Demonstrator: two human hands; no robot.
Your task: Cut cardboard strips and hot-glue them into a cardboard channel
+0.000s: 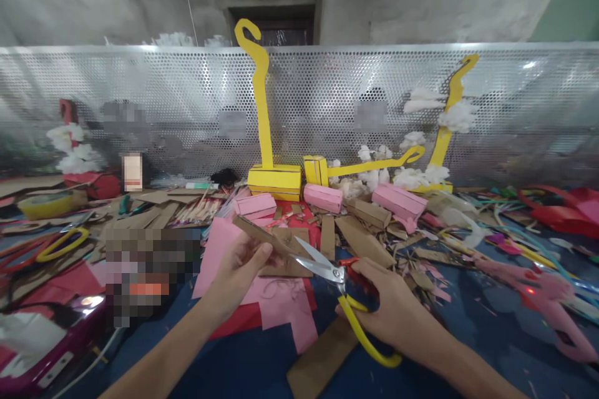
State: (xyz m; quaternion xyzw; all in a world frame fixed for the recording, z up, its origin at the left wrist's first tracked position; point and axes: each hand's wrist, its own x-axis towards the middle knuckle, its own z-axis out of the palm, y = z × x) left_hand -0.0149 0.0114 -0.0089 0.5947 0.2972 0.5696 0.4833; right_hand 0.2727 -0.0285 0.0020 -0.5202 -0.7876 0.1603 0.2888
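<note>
My left hand (pixel 243 265) pinches a narrow strip of brown cardboard (pixel 255 230) between thumb and fingers. In my right hand (pixel 384 296) is a pair of scissors (pixel 327 267) with handles that look red and yellow. Their blades are spread and point left, close to the right end of the strip; whether they touch it I cannot tell. Below the hands lie pink paper (pixel 281 305), red paper (pixel 238 322) and a loose cardboard piece (pixel 321 358). Behind them are pink paper-covered blocks (pixel 322 197) and a yellow hooked post on a box base (pixel 274 181).
A pink glue gun (pixel 533 293) with a lit red light lies at the right. Yellow-handled scissors (pixel 63 244) and a purple power strip (pixel 56 343) are at the left. Cardboard scraps cover much of the blue table (pixel 219 361). A perforated metal panel (pixel 187 87) rises behind.
</note>
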